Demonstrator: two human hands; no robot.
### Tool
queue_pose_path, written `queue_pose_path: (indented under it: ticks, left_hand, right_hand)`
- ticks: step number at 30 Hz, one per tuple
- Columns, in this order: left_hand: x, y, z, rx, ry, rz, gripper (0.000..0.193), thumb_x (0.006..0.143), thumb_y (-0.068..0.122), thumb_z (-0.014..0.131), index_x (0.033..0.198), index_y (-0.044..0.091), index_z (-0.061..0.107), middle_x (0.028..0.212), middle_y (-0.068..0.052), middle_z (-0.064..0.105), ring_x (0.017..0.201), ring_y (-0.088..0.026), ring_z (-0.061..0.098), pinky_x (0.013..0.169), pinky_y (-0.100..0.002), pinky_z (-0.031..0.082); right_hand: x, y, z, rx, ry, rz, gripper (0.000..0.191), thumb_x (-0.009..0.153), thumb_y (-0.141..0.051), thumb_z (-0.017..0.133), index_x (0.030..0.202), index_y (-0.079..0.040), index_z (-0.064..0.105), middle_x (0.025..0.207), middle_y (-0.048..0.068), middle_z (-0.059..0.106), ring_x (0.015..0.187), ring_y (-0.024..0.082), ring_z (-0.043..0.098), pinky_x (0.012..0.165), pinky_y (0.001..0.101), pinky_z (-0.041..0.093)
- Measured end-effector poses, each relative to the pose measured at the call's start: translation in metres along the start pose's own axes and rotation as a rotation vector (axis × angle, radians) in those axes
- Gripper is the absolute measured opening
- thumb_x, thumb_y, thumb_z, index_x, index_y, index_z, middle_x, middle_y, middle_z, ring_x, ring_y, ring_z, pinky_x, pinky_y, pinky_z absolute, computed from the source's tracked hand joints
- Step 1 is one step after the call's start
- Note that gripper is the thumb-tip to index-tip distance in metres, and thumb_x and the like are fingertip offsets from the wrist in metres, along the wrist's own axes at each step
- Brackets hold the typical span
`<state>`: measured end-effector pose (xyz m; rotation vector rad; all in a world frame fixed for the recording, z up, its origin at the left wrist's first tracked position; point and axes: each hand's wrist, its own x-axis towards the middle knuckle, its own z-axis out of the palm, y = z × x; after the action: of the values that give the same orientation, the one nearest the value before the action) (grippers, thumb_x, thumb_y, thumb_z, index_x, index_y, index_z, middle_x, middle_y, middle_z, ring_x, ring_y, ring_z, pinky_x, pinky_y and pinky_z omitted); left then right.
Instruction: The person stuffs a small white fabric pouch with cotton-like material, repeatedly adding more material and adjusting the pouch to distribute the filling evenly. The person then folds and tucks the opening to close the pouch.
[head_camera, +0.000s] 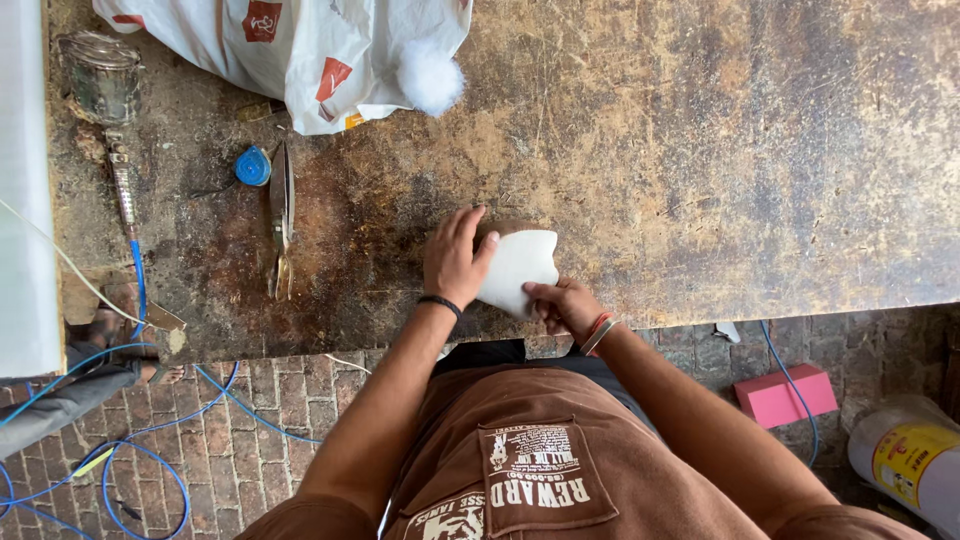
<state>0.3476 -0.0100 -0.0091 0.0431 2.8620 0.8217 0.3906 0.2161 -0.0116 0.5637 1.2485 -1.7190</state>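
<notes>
A white, curved piece of sheet material lies near the front edge of a worn, stained workbench. My left hand presses flat on its left side, fingers spread over a brown edge beneath it. My right hand pinches the piece's lower right edge between thumb and fingers. A black band is on my left wrist and an orange and metal bangle on my right.
A white printed plastic bag with a fluffy white tuft lies at the back. Scissors, a blue spool, a metal tin and a long tool sit left. Blue cables, a pink block and a white container are on the brick floor.
</notes>
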Motion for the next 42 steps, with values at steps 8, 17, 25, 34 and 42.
queue_pose_path:
  ticks: [8,17,25,34,42]
  left_hand:
    - [-0.018,0.02,-0.008,-0.329,-0.186,-0.13,0.046,0.103,0.047,0.045,0.14,0.024,0.059,0.141,-0.007,0.062,0.121,-0.026,0.066,0.098,-0.041,0.057]
    - [-0.018,0.019,0.01,0.007,0.136,0.054,0.04,0.101,0.033,0.058,0.137,0.016,0.057,0.129,-0.012,0.065,0.119,-0.031,0.064,0.098,-0.045,0.055]
    - [-0.018,0.002,0.028,0.071,0.188,0.06,0.045,0.101,0.037,0.05,0.14,0.016,0.056,0.132,-0.013,0.065,0.121,-0.031,0.062,0.101,-0.051,0.051]
    - [-0.023,0.008,0.001,-0.104,0.093,0.211,0.064,0.099,0.044,0.059,0.151,0.009,0.045,0.147,-0.016,0.058,0.132,-0.032,0.058,0.11,-0.046,0.05]
    - [-0.027,0.021,0.016,-0.01,0.02,0.09,0.081,0.086,0.053,0.08,0.148,0.012,0.047,0.134,-0.016,0.059,0.125,-0.034,0.059,0.103,-0.048,0.053]
  right_hand:
    - [-0.03,-0.028,0.011,-0.35,-0.219,-0.123,0.033,0.087,-0.035,0.076,0.098,-0.004,0.072,0.069,0.01,0.073,0.051,0.02,0.064,0.049,0.0371,0.053]
    - [0.002,-0.02,0.036,-1.243,0.203,-0.147,0.068,0.072,-0.061,0.083,0.109,-0.004,0.075,0.09,0.016,0.079,0.083,0.027,0.078,0.081,0.0393,0.064]
    - [0.012,-0.017,0.011,-1.217,0.088,-0.14,0.068,0.067,-0.061,0.083,0.113,-0.011,0.073,0.097,0.009,0.08,0.086,0.022,0.078,0.082,0.037,0.062]
    - [0.002,0.008,-0.003,-1.234,0.162,-0.067,0.057,0.077,-0.061,0.081,0.102,-0.011,0.074,0.089,0.008,0.078,0.078,0.02,0.074,0.076,0.0371,0.062]
    - [-0.001,0.022,-0.042,-0.181,0.297,-0.313,0.03,0.094,-0.027,0.072,0.112,-0.004,0.069,0.092,0.009,0.074,0.074,0.018,0.067,0.068,0.0356,0.059]
